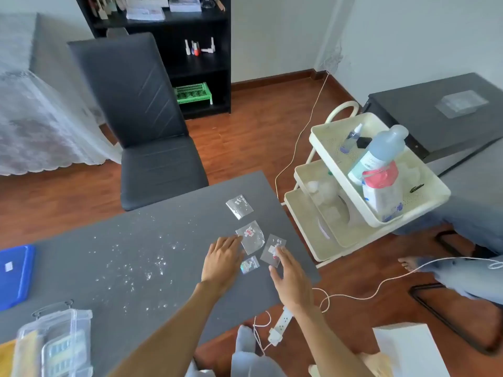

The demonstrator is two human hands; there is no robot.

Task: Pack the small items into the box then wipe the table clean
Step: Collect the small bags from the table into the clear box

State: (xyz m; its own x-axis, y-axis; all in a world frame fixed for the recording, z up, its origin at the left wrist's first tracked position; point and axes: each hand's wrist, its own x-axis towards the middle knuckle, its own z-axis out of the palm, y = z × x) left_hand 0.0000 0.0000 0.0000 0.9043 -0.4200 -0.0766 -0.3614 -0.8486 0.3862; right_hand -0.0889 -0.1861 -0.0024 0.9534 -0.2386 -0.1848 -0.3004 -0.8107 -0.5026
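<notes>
Several small clear bags of beads lie on the grey table near its right end: one far bag, a middle bag, a right bag and a tiny shiny bag. My left hand rests flat, fingertips at the middle bag's left edge. My right hand hovers with spread fingers over the right bag, holding nothing. A clear plastic box stands at the near left corner. White specks are scattered across the table's middle.
A blue lid lies at the table's left edge. A black chair stands behind the table. A cream trolley with bottles and wipes stands to the right. Cables and a power strip lie on the floor.
</notes>
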